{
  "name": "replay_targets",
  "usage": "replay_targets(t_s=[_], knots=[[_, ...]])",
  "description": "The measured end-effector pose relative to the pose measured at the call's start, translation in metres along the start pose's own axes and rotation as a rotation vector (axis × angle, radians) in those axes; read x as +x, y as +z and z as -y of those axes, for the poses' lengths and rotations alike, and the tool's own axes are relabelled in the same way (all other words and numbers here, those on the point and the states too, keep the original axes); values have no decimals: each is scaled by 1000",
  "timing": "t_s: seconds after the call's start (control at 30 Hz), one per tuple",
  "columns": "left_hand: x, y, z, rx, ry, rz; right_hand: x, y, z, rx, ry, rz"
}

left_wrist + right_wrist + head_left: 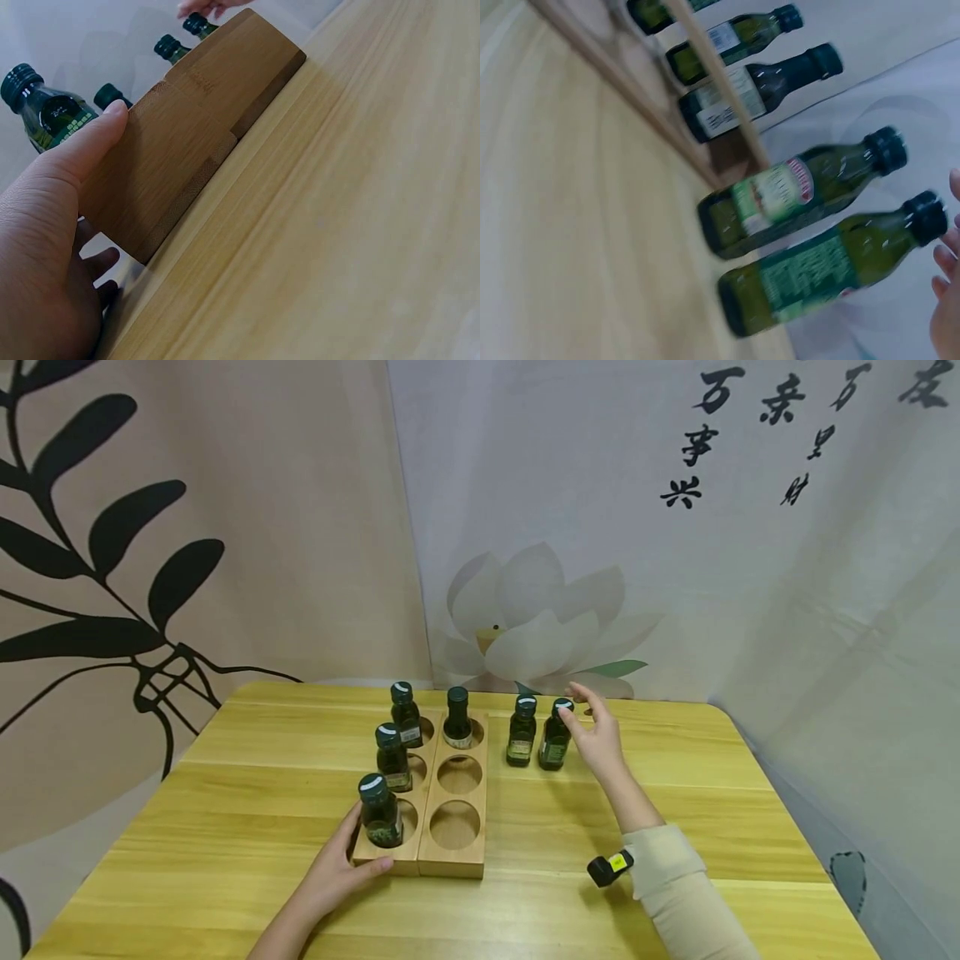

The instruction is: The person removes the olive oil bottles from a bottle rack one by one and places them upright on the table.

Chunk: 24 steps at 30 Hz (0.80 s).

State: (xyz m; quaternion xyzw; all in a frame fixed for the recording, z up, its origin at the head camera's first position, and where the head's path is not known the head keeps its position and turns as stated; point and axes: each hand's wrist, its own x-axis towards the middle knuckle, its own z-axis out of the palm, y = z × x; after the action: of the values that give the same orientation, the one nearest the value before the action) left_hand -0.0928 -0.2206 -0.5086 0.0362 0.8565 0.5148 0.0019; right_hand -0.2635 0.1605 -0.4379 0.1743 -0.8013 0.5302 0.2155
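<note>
Dark green glass bottles with black caps stand about a wooden bottle rack [452,865] made of two long blocks side by side. My left hand [333,870] grips its near left corner, thumb across the front face and fingers along the side, beside the nearest bottle [383,823]. Behind that bottle, two more fill the left row. A slimmer-necked bottle [457,723] sits at the back of the right row. On the table right of the rack stand two labelled bottles. My right hand [602,745] has its fingers spread around the cap of the outer one [810,274], fingertips apart from it.
The yellow wooden table [247,810] ends at a back edge close behind the bottles. A light cloth backdrop [570,527] with a lotus print hangs there. A small black device [609,867] sits at my right wrist, by the beige sleeve [675,877].
</note>
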Motion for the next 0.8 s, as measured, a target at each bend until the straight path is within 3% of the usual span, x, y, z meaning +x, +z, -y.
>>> replay_targets(t_s=[0.33, 0.8], knots=[[-1, -1, -2, 3, 2, 2, 8, 8, 44, 53, -67, -34], [0, 0, -3, -6, -2, 6, 10, 53, 84, 136, -147, 34]])
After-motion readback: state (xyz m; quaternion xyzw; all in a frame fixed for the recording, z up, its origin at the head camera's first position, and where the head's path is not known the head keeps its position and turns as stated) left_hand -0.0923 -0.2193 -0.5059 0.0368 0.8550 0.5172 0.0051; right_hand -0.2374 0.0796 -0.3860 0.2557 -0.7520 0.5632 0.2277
